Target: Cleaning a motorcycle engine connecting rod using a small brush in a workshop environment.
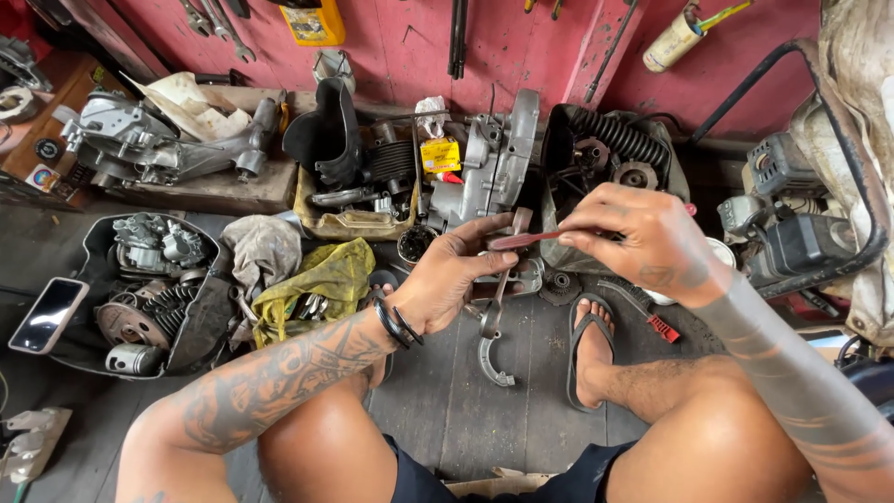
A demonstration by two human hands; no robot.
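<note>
One metal lever (503, 270) pinched in left hand (447, 275), palm up; one red-handled tool (523, 239) gripped by right hand (643, 237), fingers closed.

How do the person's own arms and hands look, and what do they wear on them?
Both arms are bare, with no sleeves and no gloves. The left forearm carries a large dark tattoo of curling patterns. Black bands sit around the left wrist. The right forearm has tattooed dark stripes across it, and a small dark tattoo marks the back of the right hand.
</note>
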